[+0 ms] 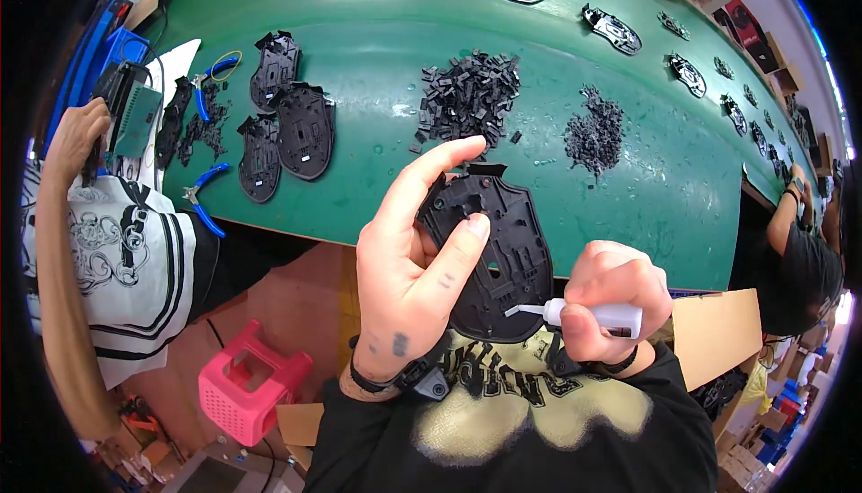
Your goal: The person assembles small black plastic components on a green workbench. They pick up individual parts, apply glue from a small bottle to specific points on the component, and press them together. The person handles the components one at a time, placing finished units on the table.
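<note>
My left hand (pixel 409 268) grips a black moulded plastic shell (pixel 516 250) by its left side, thumb across the inner face and fingers behind. The shell is tilted up in front of my chest, its ribbed inside toward me. In my right hand (pixel 620 291) is a small white squeeze bottle (pixel 618 319) with a thin nozzle. The nozzle's tip points left and lies over the lower part of the shell; whether it touches cannot be made out. Beyond the shell, a pile of small black rectangular pieces (pixel 471 93) sits on the green table (pixel 377 125).
A heap of finer black bits (pixel 594 134) lies to the right. Several similar shells (pixel 305 129) and blue-handled cutters (pixel 205 201) are on the left. A co-worker's hand (pixel 83 129) is at far left, another person's arm (pixel 786 210) at far right. A pink stool (pixel 251 381) stands below.
</note>
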`<state>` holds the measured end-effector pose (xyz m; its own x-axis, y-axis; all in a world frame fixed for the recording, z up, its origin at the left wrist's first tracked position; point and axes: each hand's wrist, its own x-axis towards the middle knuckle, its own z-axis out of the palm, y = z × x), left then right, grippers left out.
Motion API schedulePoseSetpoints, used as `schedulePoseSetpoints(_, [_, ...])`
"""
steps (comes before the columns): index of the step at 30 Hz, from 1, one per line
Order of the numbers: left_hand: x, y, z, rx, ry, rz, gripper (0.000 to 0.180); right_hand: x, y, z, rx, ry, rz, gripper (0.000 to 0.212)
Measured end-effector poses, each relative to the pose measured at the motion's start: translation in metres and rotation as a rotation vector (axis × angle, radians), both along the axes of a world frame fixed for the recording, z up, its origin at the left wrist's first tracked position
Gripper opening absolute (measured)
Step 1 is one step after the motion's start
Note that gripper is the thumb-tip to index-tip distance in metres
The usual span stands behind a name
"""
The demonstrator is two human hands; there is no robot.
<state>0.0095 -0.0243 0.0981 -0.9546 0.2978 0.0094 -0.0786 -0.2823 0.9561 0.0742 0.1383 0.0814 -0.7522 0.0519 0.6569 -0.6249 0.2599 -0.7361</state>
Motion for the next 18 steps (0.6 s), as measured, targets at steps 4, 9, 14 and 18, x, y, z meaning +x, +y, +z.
schedulePoseSetpoints(4, [0.000,0.000,-0.001,-0.003,0.034,-0.046,0.046,0.003,0.002,0.000,0.005,0.003,-0.001,0.022])
schedulePoseSetpoints(9, [0.000,-0.001,-0.002,-0.049,0.161,-0.087,0.043,0.002,0.003,0.001,-0.034,0.014,-0.013,0.020])
schedulePoseSetpoints(14, [-0.001,0.004,-0.001,0.046,0.038,-0.071,0.040,0.008,0.010,-0.011,-0.327,-0.041,-0.003,0.019])
schedulePoseSetpoints(18, [-0.022,-0.004,-0.011,-0.011,0.110,-0.018,0.042,0.004,0.028,-0.022,-0.723,-0.086,-0.088,0.029])
